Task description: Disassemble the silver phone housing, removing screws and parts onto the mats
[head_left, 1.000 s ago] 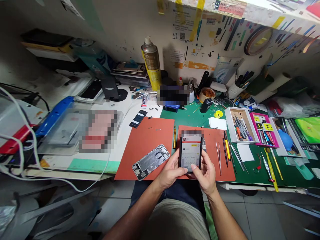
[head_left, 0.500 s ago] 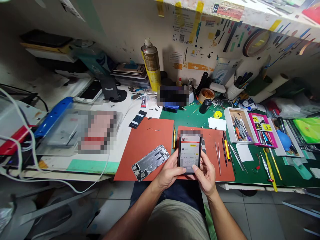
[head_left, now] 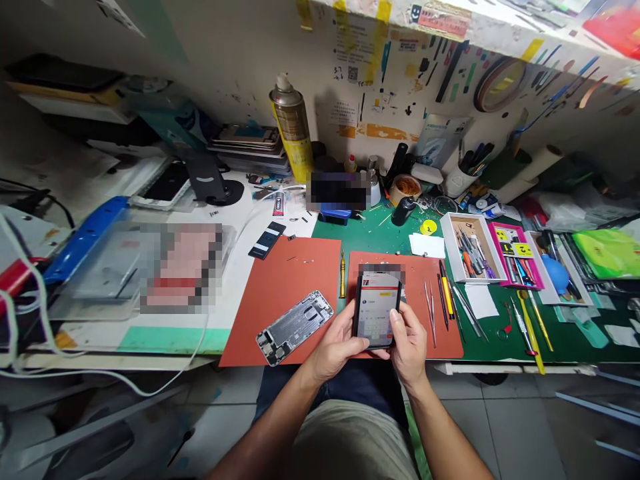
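A black smartphone with a lit chat screen is held upright between my two hands at the bench's front edge. My left hand wraps its lower left side, thumb along the bottom of the screen. Closed on its right side is my right hand, with the thumb over the screen's right edge. To the left, an opened phone housing with bare metal inside lies on the orange mat. Beyond the smartphone lies a gold screwdriver. Part of another component behind the smartphone is mostly hidden.
Tweezers and a yellow-black pen-like tool lie to the right. Behind them stand a white tool box and a pink box. A spray can rises at the back. A white cable hangs over the left front edge.
My right thumb has shifted from the lower screen up to the right edge of the smartphone. The whole scene sits slightly further left as the camera turned.
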The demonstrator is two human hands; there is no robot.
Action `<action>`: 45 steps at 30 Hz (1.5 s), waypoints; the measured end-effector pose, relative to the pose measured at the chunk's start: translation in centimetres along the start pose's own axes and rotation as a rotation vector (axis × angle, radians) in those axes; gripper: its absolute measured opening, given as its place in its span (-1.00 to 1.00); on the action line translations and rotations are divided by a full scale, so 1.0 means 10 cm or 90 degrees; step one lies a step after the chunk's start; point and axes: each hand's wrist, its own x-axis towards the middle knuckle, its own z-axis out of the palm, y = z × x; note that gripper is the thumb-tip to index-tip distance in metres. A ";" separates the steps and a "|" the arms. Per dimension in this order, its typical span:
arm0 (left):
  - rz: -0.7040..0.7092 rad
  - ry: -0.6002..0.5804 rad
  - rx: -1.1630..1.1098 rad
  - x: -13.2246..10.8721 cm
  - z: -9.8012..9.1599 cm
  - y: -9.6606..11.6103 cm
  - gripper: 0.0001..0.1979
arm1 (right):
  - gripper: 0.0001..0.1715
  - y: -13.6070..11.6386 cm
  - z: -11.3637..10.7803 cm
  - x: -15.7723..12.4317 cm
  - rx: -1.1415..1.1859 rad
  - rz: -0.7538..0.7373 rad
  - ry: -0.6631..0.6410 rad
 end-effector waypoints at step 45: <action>0.001 0.061 -0.001 0.03 0.06 0.02 -0.47 | -0.41 0.01 -0.05 -0.03 -0.024 -0.033 -0.031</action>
